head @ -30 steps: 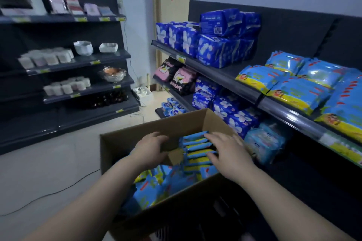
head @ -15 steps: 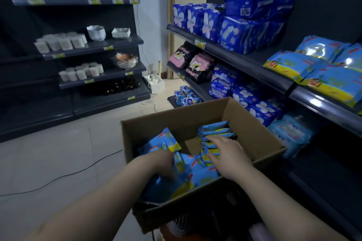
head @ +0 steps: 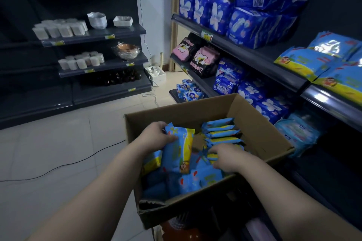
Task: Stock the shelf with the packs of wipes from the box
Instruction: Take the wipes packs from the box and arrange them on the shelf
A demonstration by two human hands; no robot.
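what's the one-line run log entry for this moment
phase: picking from box | left hand: gripping upright wipes pack | right hand: on wipes packs in cardboard box | shelf: not yet reached

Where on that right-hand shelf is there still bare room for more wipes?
The top shelf has a bare strip between the dark blue packs and the light blue wipes. Further right those wipes lie overlapping, so it is crowded. The shelf below is packed with pink and black packs and flowered blue ones.
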